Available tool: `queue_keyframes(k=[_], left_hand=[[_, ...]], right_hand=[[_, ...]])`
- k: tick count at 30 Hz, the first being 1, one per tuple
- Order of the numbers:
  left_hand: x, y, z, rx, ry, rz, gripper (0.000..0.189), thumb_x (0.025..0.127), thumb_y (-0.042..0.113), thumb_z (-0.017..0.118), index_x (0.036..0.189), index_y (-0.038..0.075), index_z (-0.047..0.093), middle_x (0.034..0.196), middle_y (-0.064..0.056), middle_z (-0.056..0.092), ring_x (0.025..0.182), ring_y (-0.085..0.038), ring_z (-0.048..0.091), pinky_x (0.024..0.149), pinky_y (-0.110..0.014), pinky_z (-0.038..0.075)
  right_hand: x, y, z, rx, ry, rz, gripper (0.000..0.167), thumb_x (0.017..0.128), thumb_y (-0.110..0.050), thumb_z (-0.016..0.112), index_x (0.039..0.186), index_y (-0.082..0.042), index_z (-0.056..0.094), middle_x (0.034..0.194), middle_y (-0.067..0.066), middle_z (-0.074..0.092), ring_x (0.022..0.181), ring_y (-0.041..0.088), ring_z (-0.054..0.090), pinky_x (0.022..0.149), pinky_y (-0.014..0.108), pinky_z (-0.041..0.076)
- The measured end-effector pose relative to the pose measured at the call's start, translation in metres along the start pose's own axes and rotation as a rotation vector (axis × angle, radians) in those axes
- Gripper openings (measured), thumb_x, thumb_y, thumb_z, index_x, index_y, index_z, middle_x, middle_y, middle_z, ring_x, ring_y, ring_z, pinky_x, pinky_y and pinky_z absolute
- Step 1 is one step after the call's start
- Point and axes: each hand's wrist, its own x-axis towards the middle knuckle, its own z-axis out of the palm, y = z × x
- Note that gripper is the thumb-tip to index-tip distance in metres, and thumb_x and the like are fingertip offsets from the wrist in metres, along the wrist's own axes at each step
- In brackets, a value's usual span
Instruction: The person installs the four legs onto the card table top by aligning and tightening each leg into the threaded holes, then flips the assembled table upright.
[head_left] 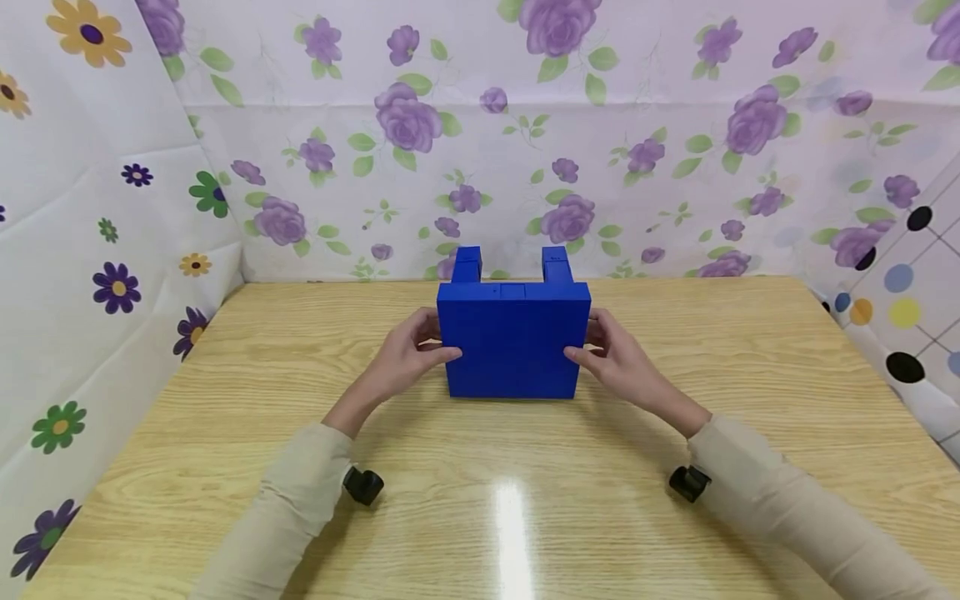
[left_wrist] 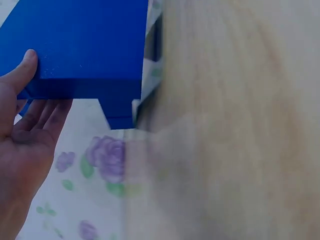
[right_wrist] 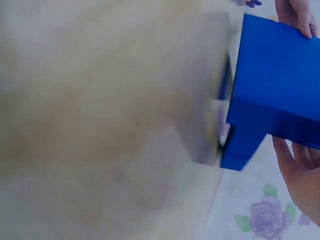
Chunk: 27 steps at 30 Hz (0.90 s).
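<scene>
A plain blue box-like object (head_left: 513, 346) is held between both hands near the middle of the table, its flat broad face toward me. Two blue block-shaped arms stick out behind its top edge. My left hand (head_left: 405, 354) grips its left side, thumb on the broad face and fingers round the edge. On the opposite side my right hand (head_left: 618, 358) does the same. The left wrist view shows the fingers of my left hand (left_wrist: 32, 130) behind the blue object (left_wrist: 90, 45). In the right wrist view, a blue arm (right_wrist: 242, 147) juts from it. Whether its lower edge touches the table cannot be told.
The wood-grain table (head_left: 262, 350) spreads around the hands, with a light glare in front. A purple-flowered cloth (head_left: 465, 125) hangs behind it. Flowered and dotted cloths flank it left and right. A small black device (head_left: 363, 485) sits at each wrist.
</scene>
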Motion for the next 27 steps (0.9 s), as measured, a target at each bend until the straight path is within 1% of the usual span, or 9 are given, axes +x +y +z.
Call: queue_keyframes(k=[3, 5, 8, 11, 15, 19, 23, 25, 27], left_hand=[[0.002, 0.010, -0.005, 0.033, -0.025, 0.014, 0.046, 0.092, 0.008, 0.067, 0.132, -0.003, 0.047, 0.113, -0.018, 0.062, 0.103, -0.029, 0.061, 0.087, -0.039, 0.053], [0.003, 0.016, -0.008, 0.052, -0.034, 0.005, 0.045, 0.093, 0.011, 0.066, 0.132, -0.002, 0.047, 0.113, -0.016, 0.062, 0.102, -0.027, 0.060, 0.086, -0.038, 0.052], [0.007, 0.023, -0.012, 0.055, -0.045, -0.018, 0.044, 0.094, 0.013, 0.065, 0.133, -0.001, 0.048, 0.112, -0.014, 0.062, 0.100, -0.025, 0.060, 0.085, -0.038, 0.052], [0.012, 0.028, -0.015, 0.026, -0.048, -0.070, 0.043, 0.095, 0.016, 0.063, 0.131, -0.002, 0.049, 0.109, -0.016, 0.061, 0.098, -0.026, 0.060, 0.087, -0.043, 0.052], [0.020, 0.033, -0.015, -0.093, -0.042, -0.200, 0.045, 0.096, 0.018, 0.062, 0.132, -0.005, 0.048, 0.110, -0.019, 0.059, 0.097, -0.026, 0.061, 0.090, -0.046, 0.052], [0.026, 0.038, -0.011, -0.281, -0.041, -0.326, 0.043, 0.096, 0.017, 0.062, 0.129, -0.007, 0.048, 0.109, -0.015, 0.058, 0.092, -0.021, 0.062, 0.086, -0.037, 0.054], [0.029, 0.037, -0.007, -0.419, -0.045, -0.417, 0.030, 0.097, 0.015, 0.059, 0.118, -0.006, 0.052, 0.092, -0.008, 0.062, 0.077, -0.016, 0.063, 0.075, -0.030, 0.055], [0.030, 0.035, -0.006, -0.466, -0.048, -0.455, 0.022, 0.098, 0.014, 0.059, 0.108, -0.004, 0.053, 0.076, -0.003, 0.057, 0.065, -0.012, 0.058, 0.069, -0.027, 0.055], [0.032, 0.034, -0.004, -0.505, -0.054, -0.485, 0.021, 0.098, 0.014, 0.059, 0.109, -0.002, 0.053, 0.066, 0.000, 0.050, 0.059, -0.011, 0.053, 0.066, -0.025, 0.054]], right_hand=[[0.003, -0.011, -0.005, -0.011, -0.024, 0.045, 0.050, 0.097, -0.006, 0.059, 0.139, 0.006, 0.035, 0.128, 0.024, 0.053, 0.114, 0.035, 0.056, 0.092, 0.043, 0.050], [0.006, -0.018, -0.010, -0.011, -0.046, 0.075, 0.050, 0.098, -0.010, 0.058, 0.139, 0.006, 0.034, 0.129, 0.023, 0.052, 0.116, 0.034, 0.055, 0.093, 0.044, 0.049], [0.009, -0.027, -0.018, 0.014, -0.068, 0.096, 0.049, 0.100, -0.015, 0.056, 0.139, 0.005, 0.034, 0.130, 0.024, 0.052, 0.116, 0.034, 0.055, 0.091, 0.040, 0.052], [0.012, -0.035, -0.025, 0.065, -0.079, 0.126, 0.049, 0.101, -0.018, 0.055, 0.139, 0.005, 0.035, 0.129, 0.025, 0.053, 0.110, 0.031, 0.058, 0.083, 0.034, 0.055], [0.018, -0.039, -0.031, 0.183, -0.100, 0.223, 0.052, 0.101, -0.024, 0.055, 0.138, 0.006, 0.035, 0.124, 0.024, 0.054, 0.100, 0.023, 0.062, 0.075, 0.033, 0.056], [0.021, -0.041, -0.034, 0.343, -0.103, 0.341, 0.055, 0.101, -0.025, 0.054, 0.137, 0.010, 0.034, 0.116, 0.018, 0.058, 0.093, 0.019, 0.066, 0.072, 0.033, 0.057], [0.021, -0.041, -0.037, 0.430, -0.130, 0.408, 0.059, 0.101, -0.023, 0.053, 0.141, 0.013, 0.029, 0.115, 0.015, 0.062, 0.091, 0.022, 0.068, 0.071, 0.034, 0.058], [0.020, -0.041, -0.038, 0.442, -0.147, 0.434, 0.062, 0.101, -0.024, 0.053, 0.144, 0.013, 0.027, 0.116, 0.015, 0.063, 0.091, 0.022, 0.069, 0.072, 0.035, 0.058], [0.020, -0.040, -0.039, 0.455, -0.163, 0.459, 0.062, 0.101, -0.025, 0.053, 0.144, 0.013, 0.027, 0.114, 0.015, 0.065, 0.089, 0.022, 0.069, 0.074, 0.036, 0.058]])
